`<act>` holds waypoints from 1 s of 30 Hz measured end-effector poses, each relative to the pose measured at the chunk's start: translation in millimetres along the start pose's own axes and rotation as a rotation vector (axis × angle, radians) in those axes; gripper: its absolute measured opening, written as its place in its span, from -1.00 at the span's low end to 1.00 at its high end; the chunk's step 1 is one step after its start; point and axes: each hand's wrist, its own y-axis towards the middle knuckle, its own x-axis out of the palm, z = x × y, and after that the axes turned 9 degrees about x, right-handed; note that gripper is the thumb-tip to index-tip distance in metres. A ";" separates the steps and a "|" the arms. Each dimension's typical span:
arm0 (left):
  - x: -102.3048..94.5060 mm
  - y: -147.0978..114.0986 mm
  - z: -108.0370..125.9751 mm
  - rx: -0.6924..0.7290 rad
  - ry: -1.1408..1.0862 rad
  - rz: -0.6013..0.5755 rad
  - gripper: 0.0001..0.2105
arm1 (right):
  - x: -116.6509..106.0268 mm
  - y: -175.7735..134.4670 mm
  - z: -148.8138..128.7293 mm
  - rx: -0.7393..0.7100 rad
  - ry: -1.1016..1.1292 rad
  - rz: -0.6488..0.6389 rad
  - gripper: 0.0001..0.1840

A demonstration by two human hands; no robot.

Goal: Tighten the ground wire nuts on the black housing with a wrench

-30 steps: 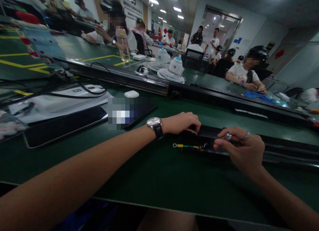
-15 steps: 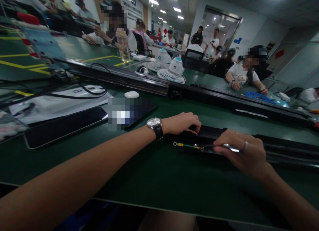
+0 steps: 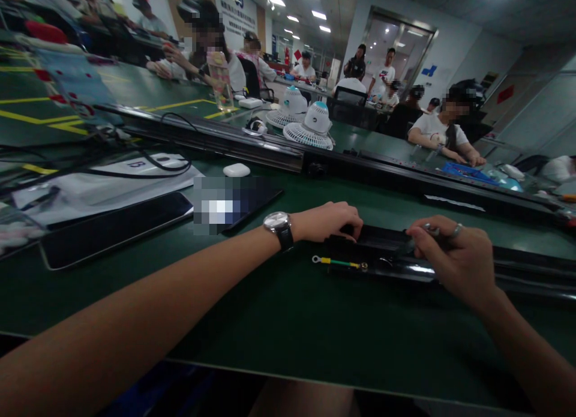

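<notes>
My left hand, with a watch above it, is closed on the near-left end of a long black rail lying on the green table. My right hand pinches a slim, shiny metal tool over the rail's open channel; its exact kind is partly hidden by the fingers. A short green-and-yellow wire with ring terminals sticks out from the rail's left end. One terminal sits at the rail, the other lies out to the left.
A longer black rail crosses the table behind. To the left are a tablet, a phone-like device, a white case, papers and black cables. Two white fans stand beyond the long rail. Other people sit farther off.
My right hand has moved up and to the right with the metal tool, away from the wire's terminal. My left hand stays at the rail's end.
</notes>
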 end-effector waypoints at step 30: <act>-0.2 0.0 -1.1 0.005 0.004 -0.001 -0.91 | 10.7 -1.1 -9.1 0.240 0.263 -0.351 -0.88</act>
